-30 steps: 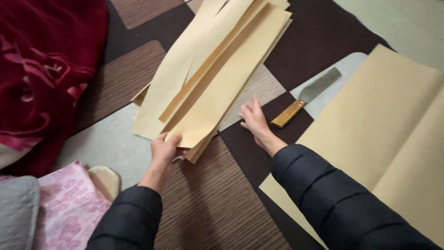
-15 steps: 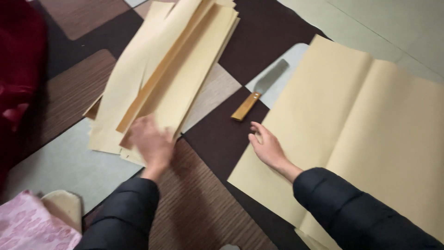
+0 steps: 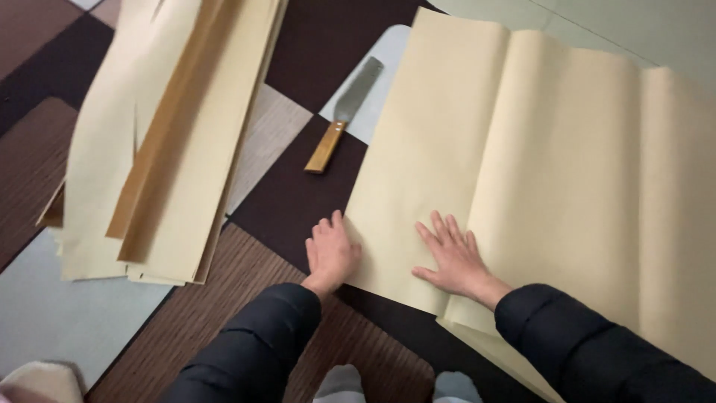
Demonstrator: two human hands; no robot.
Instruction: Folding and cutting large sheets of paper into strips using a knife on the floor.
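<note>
We kneel on a patchwork floor mat point(image 3: 298, 201) with both hands down on a large folded sheet of cream paper point(image 3: 537, 172), which spreads from the middle of the scene out to the right and far side. Our left hand point(image 3: 330, 254) rests at the sheet's near left edge, fingers point(image 3: 322, 233) loosely together and lying flat, gripping nothing. Our right hand point(image 3: 451, 257) presses on the paper just right of it, fingers point(image 3: 440, 230) spread wide and flat, also holding nothing.

A broad-bladed knife with a wooden handle point(image 3: 344, 119) lies just beyond the left hand, beside the sheet's left edge, its blade pointing away. Farther left sits a loose stack of cut paper strips point(image 3: 171, 142).

As we judge it, the risks are plain: the sheet may slip on the smooth mat or crease off its fold if one hand pushes harder than the other, and a reach for the knife without looking could meet the blade. The thin paper could also tear under a dragged palm.
</note>
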